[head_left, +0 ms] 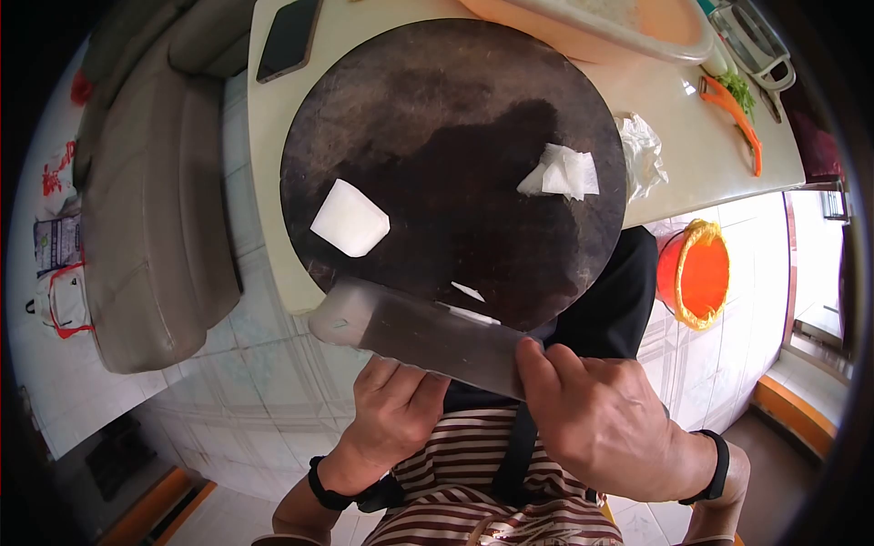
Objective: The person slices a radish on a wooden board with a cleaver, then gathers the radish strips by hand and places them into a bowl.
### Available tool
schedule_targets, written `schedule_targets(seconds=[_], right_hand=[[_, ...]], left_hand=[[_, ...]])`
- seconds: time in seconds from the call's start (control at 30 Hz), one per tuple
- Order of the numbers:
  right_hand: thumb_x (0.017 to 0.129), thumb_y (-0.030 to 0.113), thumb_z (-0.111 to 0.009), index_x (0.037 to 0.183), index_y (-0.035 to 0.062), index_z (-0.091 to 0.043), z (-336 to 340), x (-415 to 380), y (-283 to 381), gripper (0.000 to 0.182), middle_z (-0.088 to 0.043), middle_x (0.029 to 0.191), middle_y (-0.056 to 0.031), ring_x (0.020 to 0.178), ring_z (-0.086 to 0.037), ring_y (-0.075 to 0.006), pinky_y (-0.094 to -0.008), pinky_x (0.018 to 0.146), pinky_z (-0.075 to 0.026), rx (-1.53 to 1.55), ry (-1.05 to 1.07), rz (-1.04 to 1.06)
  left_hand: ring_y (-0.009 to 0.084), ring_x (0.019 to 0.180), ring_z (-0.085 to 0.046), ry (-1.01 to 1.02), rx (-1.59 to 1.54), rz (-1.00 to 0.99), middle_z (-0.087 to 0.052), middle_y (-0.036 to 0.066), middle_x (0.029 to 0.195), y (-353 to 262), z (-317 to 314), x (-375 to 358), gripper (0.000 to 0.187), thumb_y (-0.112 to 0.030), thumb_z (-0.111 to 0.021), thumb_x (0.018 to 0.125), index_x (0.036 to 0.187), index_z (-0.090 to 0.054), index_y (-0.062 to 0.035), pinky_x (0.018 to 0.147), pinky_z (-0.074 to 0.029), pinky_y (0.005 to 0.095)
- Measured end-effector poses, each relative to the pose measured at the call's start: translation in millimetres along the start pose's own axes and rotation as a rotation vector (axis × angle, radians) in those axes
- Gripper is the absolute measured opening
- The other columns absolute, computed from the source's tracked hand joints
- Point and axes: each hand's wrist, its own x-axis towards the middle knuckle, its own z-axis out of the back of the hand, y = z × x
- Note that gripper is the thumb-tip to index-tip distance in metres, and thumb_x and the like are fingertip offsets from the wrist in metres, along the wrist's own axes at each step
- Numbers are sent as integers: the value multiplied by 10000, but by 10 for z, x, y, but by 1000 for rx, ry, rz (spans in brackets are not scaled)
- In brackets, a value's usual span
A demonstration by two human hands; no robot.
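Observation:
My right hand (pixel 601 409) is closed around the handle end of a broad cleaver (pixel 437 341), its blade tilted over the near edge of a round dark chopping board (pixel 428 82). My left hand (pixel 398 409) is closed at the lower edge of the blade, with its fingertips partly hidden there. A thin white sliver (pixel 472 318) clings along the blade's upper edge, and another white sliver (pixel 468 291) lies on the board close by. A white, flat-cut vegetable block (pixel 350 218) sits at the board's left. Crumpled white tissue (pixel 566 172) rests at its right.
A phone (pixel 289 38) lies at the table's far left corner. Behind the board stands a pale orange basin (pixel 601 27). Crumpled plastic (pixel 643 155) and an orange peeler (pixel 734 118) are on the right. A red bucket (pixel 699 273) with a yellow liner stands on the floor.

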Motion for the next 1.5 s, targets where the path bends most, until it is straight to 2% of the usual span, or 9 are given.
schedule_targets(seconds=[0.13,0.27,0.33,0.67,0.73,0.77,0.83,1.4,1.5], right_hand=[[705,-5,-617,1156,-200,-497,-7,140,19,506,-542,765,-148,598,-612,-251,-343,489,-482,149,48,-42],[700,-13,-629,1171,-187,-501,-27,91,0,517,-538,748,-145,562,-598,-247,-337,468,-471,140,-26,-68],[729,50,-611,1090,-156,-568,35,20,14,419,-580,750,-103,554,-626,-166,-266,451,-487,75,14,-16],[731,41,-609,1106,-156,-570,-49,114,29,425,-573,724,-99,535,-623,-168,-272,441,-489,34,6,-21],[733,-3,-621,1187,-170,-509,-49,121,35,496,-533,746,-141,544,-583,-250,-343,477,-476,152,-19,-87],[733,-3,-621,1187,-170,-509,-34,111,35,496,-533,746,-141,544,-583,-250,-343,477,-476,153,-18,-84],[732,49,-606,1099,-166,-558,30,65,26,428,-574,730,-111,543,-623,-167,-271,445,-490,78,-25,-16],[720,47,-615,1119,-175,-545,66,32,34,462,-577,763,-113,565,-629,-178,-272,473,-501,90,11,-33],[717,39,-613,1107,-174,-553,86,-4,56,448,-578,767,-114,567,-631,-179,-275,479,-506,61,60,-33]], left_hand=[[279,938,-634,-10,14,-20,-674,102,1017,-5,-14,46,214,16,-704,682,895,-717,21,800,-555,373],[271,906,-627,-30,25,-18,-668,104,1023,0,-44,24,220,9,-697,686,905,-715,19,775,-549,358],[266,894,-623,-6,42,-18,-666,101,1022,-10,-15,-29,219,9,-695,688,905,-714,18,762,-544,350],[255,865,-616,-23,-1,-55,-664,101,1017,30,-27,-5,225,0,-681,695,917,-712,21,748,-532,333],[255,858,-617,-28,31,-62,-666,104,1015,24,-22,1,229,0,-679,691,916,-712,21,741,-531,333],[255,852,-619,-29,57,-72,-668,107,1014,22,-16,-1,232,0,-677,687,915,-713,22,735,-530,333],[254,851,-620,-19,41,-63,-668,105,1011,21,-3,-25,240,-2,-676,681,917,-714,19,726,-530,332],[284,890,-612,-39,-35,-65,-649,120,1038,36,-42,-70,240,17,-677,696,933,-701,40,754,-535,379],[279,897,-613,48,-29,-49,-646,114,1022,36,5,-100,231,20,-676,721,950,-697,39,768,-523,380]])
